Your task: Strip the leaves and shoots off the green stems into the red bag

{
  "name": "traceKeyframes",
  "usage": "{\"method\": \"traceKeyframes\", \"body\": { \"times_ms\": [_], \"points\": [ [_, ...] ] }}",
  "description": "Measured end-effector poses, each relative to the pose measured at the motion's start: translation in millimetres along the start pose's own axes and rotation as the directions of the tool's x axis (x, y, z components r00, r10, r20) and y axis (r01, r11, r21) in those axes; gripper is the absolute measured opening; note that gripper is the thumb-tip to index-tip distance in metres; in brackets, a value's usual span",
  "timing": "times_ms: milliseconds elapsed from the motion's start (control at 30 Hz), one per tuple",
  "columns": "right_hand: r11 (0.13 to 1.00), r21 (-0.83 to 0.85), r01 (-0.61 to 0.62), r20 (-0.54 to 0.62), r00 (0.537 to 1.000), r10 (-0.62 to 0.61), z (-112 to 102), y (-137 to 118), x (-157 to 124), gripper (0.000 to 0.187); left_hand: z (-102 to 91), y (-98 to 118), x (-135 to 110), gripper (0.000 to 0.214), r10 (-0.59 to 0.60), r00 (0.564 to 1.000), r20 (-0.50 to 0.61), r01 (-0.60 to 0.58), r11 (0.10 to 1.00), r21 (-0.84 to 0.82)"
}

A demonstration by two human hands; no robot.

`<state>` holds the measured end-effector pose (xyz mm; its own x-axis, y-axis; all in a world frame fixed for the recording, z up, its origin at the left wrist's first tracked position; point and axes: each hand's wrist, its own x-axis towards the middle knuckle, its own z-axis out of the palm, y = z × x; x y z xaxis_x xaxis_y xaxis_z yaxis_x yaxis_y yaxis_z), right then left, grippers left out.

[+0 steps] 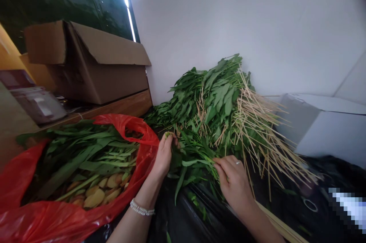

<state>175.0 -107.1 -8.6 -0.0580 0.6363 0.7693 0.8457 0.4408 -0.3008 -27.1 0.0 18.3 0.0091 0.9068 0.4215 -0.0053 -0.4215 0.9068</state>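
My left hand [164, 153] is closed in a pinch, with a bit of green leaf [168, 134] showing at the fingertips. It is just right of the red plastic bag's rim. My right hand [233, 178], with a ring on one finger, is closed at the stem ends of long narrow leafy greens [197, 159] lying on black plastic. Its fingertips press together on a leaf there. Behind both hands rises a large pile of leafy greens [220, 87], with many thin wooden skewers [263, 121] sticking out to the right.
A red plastic bag [147, 159] at the left holds leaves [91, 151] and sliced pale pieces [95, 197]. An opened cardboard box [120, 79] stands on a wooden ledge behind it. More skewers [277, 224] lie near my right forearm. A white box [331, 132] sits at the right.
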Motion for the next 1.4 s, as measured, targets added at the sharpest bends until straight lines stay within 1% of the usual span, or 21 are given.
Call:
{"method": "traceKeyframes", "body": {
  "times_ms": [67, 100, 167, 233, 300, 367, 467, 567, 633, 700, 733, 800, 867, 933, 1000, 1067, 1133, 1200, 1300, 1333, 1400],
  "points": [
    [0.999, -0.028, 0.035, 0.016, 0.999, -0.034, 3, 1, -1, 0.020, 2.6, 1, -4, 0.023, -0.009, 0.999, 0.045, 0.012, 0.998, -0.059],
    [0.997, -0.050, 0.054, 0.020, 0.998, -0.053, 4, 1, -2, 0.020, 4.4, 2, -6, 0.023, 0.004, 0.997, 0.071, 0.000, 0.999, -0.047],
    [0.991, -0.099, 0.089, 0.028, 0.996, -0.087, 5, 0, -2, 0.019, 7.9, 5, -12, 0.022, 0.047, 0.990, 0.131, -0.056, 0.996, 0.066],
    [0.981, -0.149, 0.125, 0.058, 0.991, -0.118, 4, -1, -2, 0.018, 11.4, 10, -18, 0.019, 0.088, 0.967, 0.240, -0.135, 0.973, 0.188],
    [0.968, -0.190, 0.162, 0.104, 0.984, -0.145, 3, -3, -2, 0.018, 15.7, 13, -24, 0.023, 0.118, 0.916, 0.385, -0.235, 0.932, 0.276],
    [0.956, -0.221, 0.193, 0.140, 0.976, -0.164, 3, -4, -2, 0.019, 20.6, 14, -30, 0.023, 0.136, 0.840, 0.526, -0.357, 0.868, 0.346],
    [0.938, -0.272, 0.216, 0.154, 0.972, -0.179, 4, -4, -3, 0.019, 26.1, 12, -38, 0.021, 0.137, 0.733, 0.666, -0.528, 0.732, 0.430],
    [0.911, -0.343, 0.229, 0.172, 0.969, -0.179, 5, -5, -4, 0.019, 27.8, 8, -40, 0.020, 0.120, 0.654, 0.747, -0.642, 0.610, 0.465],
    [0.886, -0.389, 0.252, 0.209, 0.961, -0.182, 5, -6, -4, 0.021, 27.8, 8, -41, 0.018, 0.108, 0.612, 0.783, -0.691, 0.554, 0.464],
    [0.868, -0.413, 0.275, 0.249, 0.951, -0.183, 6, -6, -5, 0.023, 27.6, 9, -41, 0.017, 0.093, 0.591, 0.801, -0.711, 0.529, 0.463],
    [0.869, -0.409, 0.278, 0.258, 0.949, -0.182, 7, -6, -5, 0.025, 27.6, 10, -41, 0.017, 0.088, 0.592, 0.801, -0.708, 0.533, 0.464],
    [0.899, -0.359, 0.251, 0.244, 0.955, -0.169, 7, -6, -5, 0.025, 27.7, 13, -42, 0.017, 0.089, 0.615, 0.783, -0.672, 0.579, 0.462],
    [0.953, -0.239, 0.187, 0.204, 0.969, -0.139, 7, -6, -4, 0.024, 28.0, 16, -43, 0.018, 0.100, 0.649, 0.754, -0.602, 0.673, 0.429],
    [0.991, -0.081, 0.109, 0.162, 0.982, -0.095, 5, -7, -3, 0.023, 28.0, 20, -42, 0.020, 0.112, 0.669, 0.735, -0.519, 0.778, 0.354],
    [0.997, 0.066, 0.031, 0.139, 0.990, -0.040, 3, -9, -2, 0.022, 27.7, 22, -41, 0.021, 0.121, 0.676, 0.727, -0.437, 0.860, 0.263],
    [0.981, 0.186, -0.046, 0.130, 0.991, 0.022, 0, -13, 0, 0.022, 26.9, 24, -40, 0.023, 0.117, 0.680, 0.724, -0.352, 0.918, 0.182],
    [0.951, 0.286, -0.120, 0.141, 0.987, 0.082, -4, -17, 2, 0.022, 25.7, 24, -39, 0.027, 0.082, 0.682, 0.727, -0.244, 0.962, 0.121],
    [0.915, 0.361, -0.182, 0.168, 0.977, 0.128, -7, -20, 3, 0.022, 24.7, 24, -39, 0.032, 0.025, 0.671, 0.741, -0.111, 0.992, 0.067],
    [0.829, 0.467, -0.306, 0.247, 0.946, 0.211, -9, -21, 5, 0.022, 25.5, 26, -42, 0.035, -0.036, 0.665, 0.746, 0.097, 0.995, -0.038],
    [0.778, 0.514, -0.361, 0.282, 0.928, 0.244, -9, -21, 5, 0.023, 26.6, 26, -44, 0.036, -0.040, 0.676, 0.736, 0.153, 0.985, -0.086],
    [0.654, 0.598, -0.462, 0.359, 0.885, 0.297, -9, -21, 6, 0.023, 29.1, 26, -45, 0.036, -0.028, 0.724, 0.689, 0.226, 0.954, -0.198]
  ]
}}
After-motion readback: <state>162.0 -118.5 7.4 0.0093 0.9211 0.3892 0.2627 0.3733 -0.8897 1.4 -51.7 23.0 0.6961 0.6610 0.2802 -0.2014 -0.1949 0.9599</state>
